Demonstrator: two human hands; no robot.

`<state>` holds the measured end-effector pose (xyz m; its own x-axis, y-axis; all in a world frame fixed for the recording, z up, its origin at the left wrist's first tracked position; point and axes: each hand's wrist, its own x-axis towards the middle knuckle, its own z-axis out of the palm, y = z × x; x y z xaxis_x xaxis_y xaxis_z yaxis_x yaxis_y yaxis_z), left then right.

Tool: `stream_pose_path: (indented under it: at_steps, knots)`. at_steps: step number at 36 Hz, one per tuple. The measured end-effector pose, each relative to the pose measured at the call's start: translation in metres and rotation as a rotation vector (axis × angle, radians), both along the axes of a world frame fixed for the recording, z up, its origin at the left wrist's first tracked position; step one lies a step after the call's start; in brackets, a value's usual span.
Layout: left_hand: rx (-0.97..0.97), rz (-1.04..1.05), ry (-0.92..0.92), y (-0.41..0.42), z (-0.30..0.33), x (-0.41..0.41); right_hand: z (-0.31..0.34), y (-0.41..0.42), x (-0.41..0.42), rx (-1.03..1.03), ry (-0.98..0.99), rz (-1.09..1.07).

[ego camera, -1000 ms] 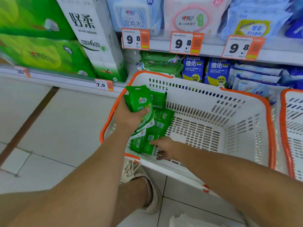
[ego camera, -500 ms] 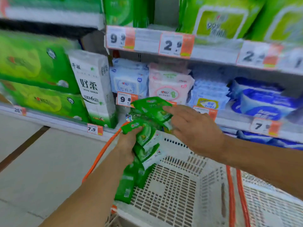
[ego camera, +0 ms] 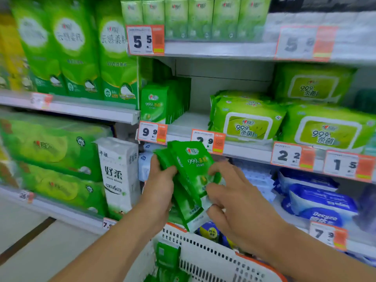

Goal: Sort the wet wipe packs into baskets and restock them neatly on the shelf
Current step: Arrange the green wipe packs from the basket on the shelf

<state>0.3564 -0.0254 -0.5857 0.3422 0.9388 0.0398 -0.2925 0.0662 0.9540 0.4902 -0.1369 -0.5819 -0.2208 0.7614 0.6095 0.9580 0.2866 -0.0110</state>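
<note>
I see the shelf filling the far side, its middle tier holding a row of small green wipe packs upright at the left and large green lidded wipe packs to the right, with bare shelf between them; near and low, the white basket with an orange rim sits under my arms, one green pack lying against its left wall; above the basket my left hand grips a fanned bundle of green wet wipe packs from the left; my right hand pinches the bundle's right edge, fingers curled; the bundle sits just below the 2.9 price tag.
</note>
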Motion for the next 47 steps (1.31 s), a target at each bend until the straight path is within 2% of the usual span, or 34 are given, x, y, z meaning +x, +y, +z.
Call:
stream_pose_path:
  at_steps: [4, 6, 10, 13, 14, 16, 18, 20, 22, 23, 26, 29, 33, 36, 38, 43, 47]
  knots:
    - [0.099, 0.030, 0.033, 0.004, 0.005, 0.002, -0.005, 0.005, 0.004, -0.089, 0.178, 0.020]
    - [0.079, 0.034, 0.038, 0.007, 0.003, 0.003, -0.001, 0.009, 0.009, -0.149, 0.301, 0.084]
    - [-0.012, -0.010, 0.032, 0.014, -0.008, 0.001, 0.005, 0.019, 0.011, -0.288, 0.815, 0.198]
    - [-0.032, -0.089, 0.001, 0.013, -0.009, 0.004, 0.003, 0.032, 0.001, -0.185, 1.056, 0.017]
    - [-0.050, -0.113, -0.010, 0.012, -0.008, 0.005, 0.004, 0.036, -0.005, -0.202, 1.196, -0.018]
    - [-0.096, -0.229, -0.048, 0.010, -0.005, 0.007, 0.007, 0.043, -0.010, -0.292, 1.454, -0.038]
    - [-0.129, -0.309, -0.092, 0.012, 0.000, 0.009, 0.009, 0.044, -0.013, -0.498, 1.555, 0.025]
    - [-0.018, -0.281, -0.079, 0.020, 0.001, 0.013, 0.008, 0.042, -0.016, -0.747, 1.607, 0.138]
    - [0.108, -0.193, -0.003, 0.028, -0.003, 0.017, 0.004, 0.041, -0.015, -0.824, 1.660, 0.179]
    - [0.106, -0.199, -0.020, 0.028, -0.005, 0.017, 0.002, 0.041, -0.013, -0.820, 1.674, 0.192]
    - [0.107, -0.202, -0.013, 0.033, 0.002, 0.019, 0.004, 0.048, -0.007, -0.716, 1.713, 0.249]
    - [0.100, -0.182, 0.045, 0.037, 0.011, 0.015, 0.010, 0.057, -0.001, -0.477, 1.760, 0.279]
    - [-0.168, -0.368, 0.097, 0.020, 0.003, 0.002, 0.014, 0.065, 0.007, -0.180, 1.698, 0.240]
    - [-0.190, -0.355, 0.001, 0.012, -0.005, 0.012, 0.010, 0.065, 0.010, -0.141, 1.680, 0.230]
    - [-0.168, -0.292, -0.004, 0.009, -0.008, 0.018, 0.009, 0.064, 0.015, -0.141, 1.678, 0.251]
    - [-0.071, -0.285, 0.016, 0.002, -0.005, 0.020, 0.017, 0.065, 0.031, -0.095, 1.653, 0.206]
    - [-0.057, -0.253, 0.004, 0.003, -0.005, 0.021, 0.018, 0.069, 0.031, -0.137, 1.602, 0.184]
